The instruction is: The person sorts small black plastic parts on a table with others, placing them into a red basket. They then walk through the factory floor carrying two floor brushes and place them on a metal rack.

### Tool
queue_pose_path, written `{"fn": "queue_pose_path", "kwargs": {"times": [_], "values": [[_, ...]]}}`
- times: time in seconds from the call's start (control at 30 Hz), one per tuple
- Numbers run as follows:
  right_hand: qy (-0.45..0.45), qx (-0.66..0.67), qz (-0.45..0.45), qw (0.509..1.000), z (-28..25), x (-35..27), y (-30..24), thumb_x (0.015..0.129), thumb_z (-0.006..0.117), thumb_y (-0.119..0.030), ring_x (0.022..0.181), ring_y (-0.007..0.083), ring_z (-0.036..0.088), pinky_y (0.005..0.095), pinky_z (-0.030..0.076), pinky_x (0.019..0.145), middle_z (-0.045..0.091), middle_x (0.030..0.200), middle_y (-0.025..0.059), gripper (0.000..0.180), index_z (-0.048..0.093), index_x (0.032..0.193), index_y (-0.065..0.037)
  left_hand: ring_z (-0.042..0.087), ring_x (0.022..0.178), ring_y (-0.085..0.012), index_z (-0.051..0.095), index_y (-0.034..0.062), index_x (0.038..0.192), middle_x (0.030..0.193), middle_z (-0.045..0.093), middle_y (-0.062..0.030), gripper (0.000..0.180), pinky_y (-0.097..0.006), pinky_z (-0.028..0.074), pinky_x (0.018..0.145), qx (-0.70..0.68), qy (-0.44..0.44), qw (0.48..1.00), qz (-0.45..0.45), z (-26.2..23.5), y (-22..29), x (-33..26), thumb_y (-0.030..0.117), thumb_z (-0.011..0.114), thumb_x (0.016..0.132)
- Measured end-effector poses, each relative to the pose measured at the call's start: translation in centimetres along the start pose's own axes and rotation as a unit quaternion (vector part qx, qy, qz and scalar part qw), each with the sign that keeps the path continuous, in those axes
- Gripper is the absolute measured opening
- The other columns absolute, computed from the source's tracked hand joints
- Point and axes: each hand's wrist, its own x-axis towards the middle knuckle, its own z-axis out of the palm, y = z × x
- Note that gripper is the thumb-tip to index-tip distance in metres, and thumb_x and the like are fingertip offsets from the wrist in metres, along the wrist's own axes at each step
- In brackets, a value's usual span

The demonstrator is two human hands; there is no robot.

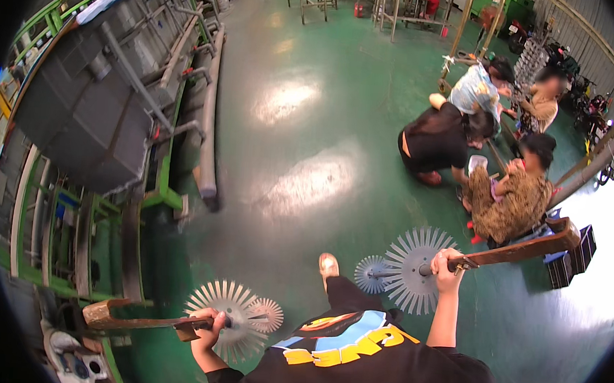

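While the left hand [210,321] is clamped on a spiked-disc rod [230,319] beside the green machine frame [157,195], the right hand [447,262] grips a second spiked-disc rod [415,269], well apart from that frame.

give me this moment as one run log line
left hand: grips spiked disc tool | right hand: grips second spiked disc tool | people crouched on green floor

occluded: rod ends [433,268] inside hands | blurred: seated people's faces [548,82]
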Motion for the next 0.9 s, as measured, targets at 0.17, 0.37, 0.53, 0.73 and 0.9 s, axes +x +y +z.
{"fn": "queue_pose_path", "kwargs": {"times": [0.17,0.37,0.53,0.73,0.9], "values": [[-0.005,0.009,0.016,1.000,9.1,15.3,2.4,0.074,0.040,0.001,0.036,0.0081,0.031,0.0203,0.028,0.034,0.031,0.046,0.0015,0.023,0.029,0.055,-0.005,0.040,0.042,-0.0092,0.040,0.0023,0.050,0.046,0.044,-0.0028,0.023,-0.022,0.033,0.042,-0.028,-0.007,1.000,0.011,0.9,2.8,16.8,0.003,0.055,0.066],[-0.018,0.012,-0.004,1.000,17.1,32.2,8.6,0.074,0.043,-0.001,0.038,0.0074,0.035,0.0194,0.028,0.036,0.035,0.048,0.0014,0.020,0.033,0.057,-0.006,0.039,0.040,-0.0110,0.040,0.0015,0.048,0.045,0.045,-0.0045,0.022,-0.022,0.033,0.042,-0.044,0.027,0.999,0.008,1.3,0.4,34.7,0.003,0.056,0.064],[0.056,0.004,0.030,0.998,23.6,45.1,15.3,0.075,0.042,-0.002,0.037,0.0073,0.034,0.0196,0.028,0.034,0.034,0.047,0.0007,0.020,0.033,0.058,-0.006,0.041,0.045,-0.0100,0.037,0.0026,0.050,0.048,0.043,-0.0040,0.023,-0.021,0.035,0.045,-0.085,0.047,0.995,-0.012,1.2,-2.3,50.7,-0.003,0.051,0.067],[0.018,-0.059,-0.022,0.998,31.2,59.5,18.9,0.074,0.043,-0.001,0.037,0.0075,0.035,0.0192,0.028,0.034,0.034,0.048,0.0012,0.021,0.032,0.056,-0.006,0.040,0.047,-0.0081,0.041,0.0035,0.052,0.050,0.043,-0.0011,0.022,-0.021,0.034,0.044,-0.117,0.099,0.985,-0.075,1.0,-2.1,70.7,0.005,0.056,0.067],[0.107,-0.034,0.010,0.994,37.5,72.4,24.4,0.073,0.044,-0.001,0.037,0.0071,0.036,0.0190,0.029,0.034,0.037,0.048,0.0009,0.019,0.035,0.057,-0.006,0.039,0.045,-0.0073,0.040,0.0051,0.052,0.048,0.041,0.0010,0.024,-0.021,0.032,0.043,-0.095,0.063,0.988,-0.106,2.3,-3.3,86.7,0.011,0.056,0.069]]}}
